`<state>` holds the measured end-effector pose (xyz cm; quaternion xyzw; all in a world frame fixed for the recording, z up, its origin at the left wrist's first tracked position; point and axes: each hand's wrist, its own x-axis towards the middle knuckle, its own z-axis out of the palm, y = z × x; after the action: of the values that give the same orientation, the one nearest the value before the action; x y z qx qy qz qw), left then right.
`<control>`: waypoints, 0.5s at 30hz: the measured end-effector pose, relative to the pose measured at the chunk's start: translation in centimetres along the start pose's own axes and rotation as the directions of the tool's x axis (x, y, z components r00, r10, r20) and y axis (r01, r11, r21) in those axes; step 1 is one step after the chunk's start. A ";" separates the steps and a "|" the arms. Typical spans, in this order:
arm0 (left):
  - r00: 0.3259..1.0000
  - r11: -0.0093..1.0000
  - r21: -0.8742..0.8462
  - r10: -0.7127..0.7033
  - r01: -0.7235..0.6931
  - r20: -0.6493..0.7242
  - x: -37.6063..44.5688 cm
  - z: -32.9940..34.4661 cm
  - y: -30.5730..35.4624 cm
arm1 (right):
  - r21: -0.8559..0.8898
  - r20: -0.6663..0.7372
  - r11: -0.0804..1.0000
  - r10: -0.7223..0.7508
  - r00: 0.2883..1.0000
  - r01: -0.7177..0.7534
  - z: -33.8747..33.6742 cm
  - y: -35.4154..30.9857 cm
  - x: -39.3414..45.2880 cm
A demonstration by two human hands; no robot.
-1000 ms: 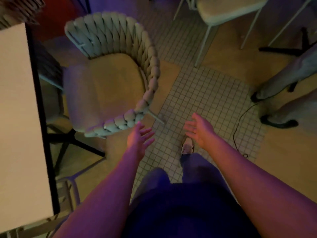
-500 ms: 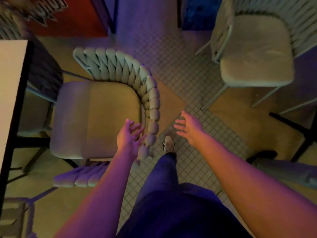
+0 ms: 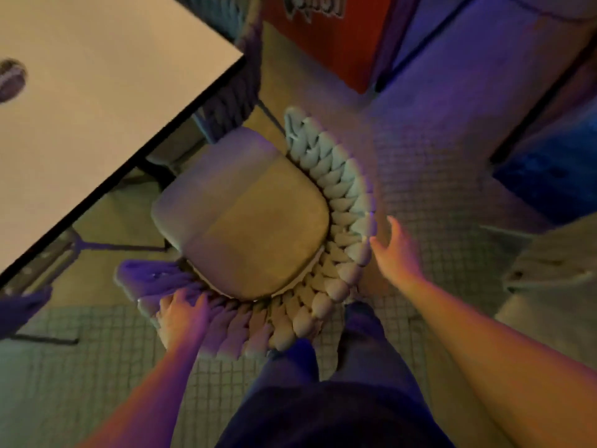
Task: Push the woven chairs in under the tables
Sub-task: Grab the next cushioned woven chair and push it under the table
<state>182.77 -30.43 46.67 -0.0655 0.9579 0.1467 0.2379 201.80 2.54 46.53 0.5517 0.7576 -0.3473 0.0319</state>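
Note:
A woven chair with a tan seat cushion (image 3: 245,218) and a curved, pale braided back (image 3: 342,202) stands at the corner of a light table (image 3: 80,108), seat facing the table. The front of the seat is just short of the table's dark edge. My left hand (image 3: 182,318) lies over the left end of the braided back, fingers curled on its rim. My right hand (image 3: 395,250) is flat against the outside of the back on the right, fingers apart. My legs are right behind the chair.
A darker woven chair (image 3: 229,88) sits tucked under the table's far side. Another chair seat (image 3: 549,263) is at the right edge. The table's black base (image 3: 64,250) shows under the top. A round object (image 3: 11,79) rests on the table. Red wall (image 3: 323,50) behind.
I have stepped behind the chair and the view has swung. Both hands, free in the air before, now touch the braided back, left on its rim and right on its outer side.

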 end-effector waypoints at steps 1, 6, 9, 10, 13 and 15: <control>0.994 0.995 -0.008 -0.105 0.104 -0.036 -0.5 0.1 -0.4 | -0.061 0.003 0.997 -0.050 0.999 0.050 -0.2 -0.6 1.5; 0.880 0.868 -0.199 -0.472 0.455 -0.046 -4.0 2.1 -2.9 | -0.275 0.132 0.916 -0.264 0.955 0.291 -1.1 -3.3 7.4; 0.760 0.660 -0.451 -0.647 0.600 0.064 -5.1 4.8 -3.5 | -0.397 0.225 0.825 -0.337 0.914 0.402 -1.5 -4.0 9.9; 0.727 0.559 -0.554 -0.674 0.617 0.131 -5.6 5.6 -3.2 | -0.414 0.257 0.811 -0.331 0.908 0.413 -1.6 -4.2 10.6; 0.710 0.317 -0.760 -0.656 0.567 0.255 -6.0 7.1 -2.6 | -0.436 0.315 0.817 -0.254 0.915 0.377 -1.7 -4.3 12.1; 0.698 0.242 -0.809 -0.666 0.536 0.263 -5.5 7.5 -2.5 | -0.362 0.306 0.888 -0.175 0.936 0.284 -1.2 -4.1 12.7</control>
<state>191.41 -30.13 42.32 -0.5428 0.6723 0.4814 0.1469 193.73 12.89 43.99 0.3876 0.8617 -0.2567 0.2033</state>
